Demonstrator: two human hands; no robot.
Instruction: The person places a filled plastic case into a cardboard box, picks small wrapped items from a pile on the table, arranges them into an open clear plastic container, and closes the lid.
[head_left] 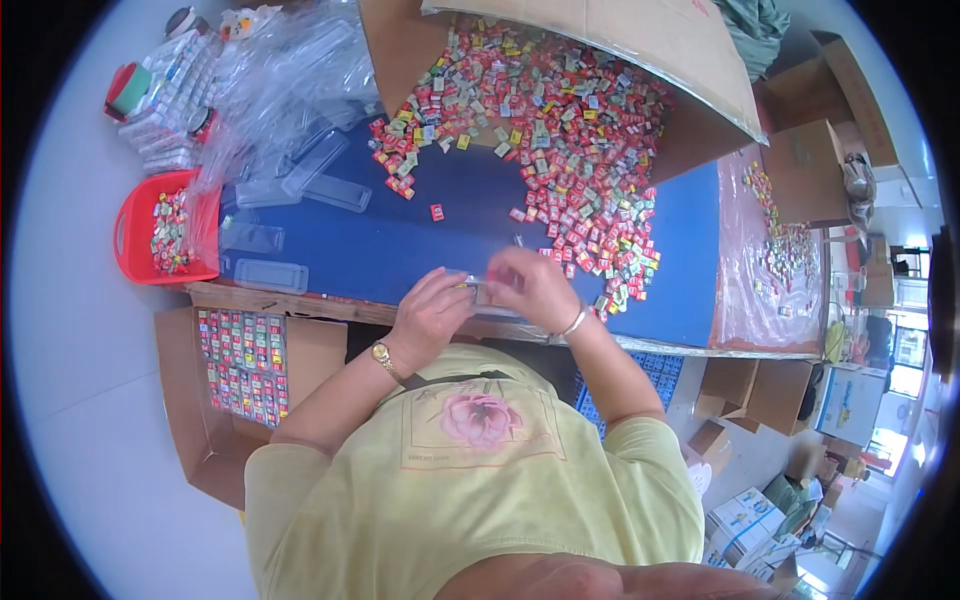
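Note:
At the near edge of the blue table [400, 240], my left hand [435, 310] is closed on the left end of a clear plastic tray [492, 309]. My right hand [533, 288] is over the tray's right part, its fingers pinched together; what they hold is hidden and slightly blurred. Beyond my hands, many small red, green and yellow pieces [590, 200] spill out of a tipped cardboard box [690, 110]. One red piece [436, 212] lies apart on the blue surface.
Empty clear trays [270, 276] and plastic wrap [290, 80] lie at the left, beside a red basket [127, 235] of pieces. Below the table edge, an open carton [320, 365] holds filled trays. Plastic sheeting [745, 290] with more pieces covers the right end.

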